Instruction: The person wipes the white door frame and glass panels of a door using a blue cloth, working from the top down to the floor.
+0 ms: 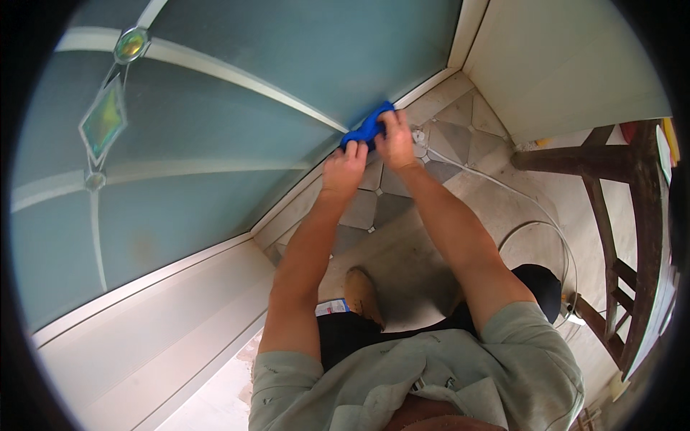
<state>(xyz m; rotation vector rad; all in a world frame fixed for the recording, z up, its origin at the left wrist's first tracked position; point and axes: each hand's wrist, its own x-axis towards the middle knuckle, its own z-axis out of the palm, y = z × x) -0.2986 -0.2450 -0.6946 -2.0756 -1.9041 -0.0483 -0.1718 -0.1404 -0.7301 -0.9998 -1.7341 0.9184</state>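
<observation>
A blue cloth [367, 128] is bunched between my two hands, close against the frosted glass door panel [323, 64]. My left hand [345, 166] grips its lower left end, fingers curled over the fabric. Higher and to the right, my right hand [396, 141] has hold of the other end. Both hands look slightly blurred. Behind the cloth, a pale frame strip [291, 110] crosses the glass. Oval and diamond-shaped decorative insets [103, 119] mark the panel's left part.
A white cable [501, 186] runs from a power plug [418, 137] across the tiled floor [396, 213] and loops at right. A dark wooden stand [614, 161] is on the right, by a pale panel [566, 64]. My brown shoe [362, 293] rests below my arms.
</observation>
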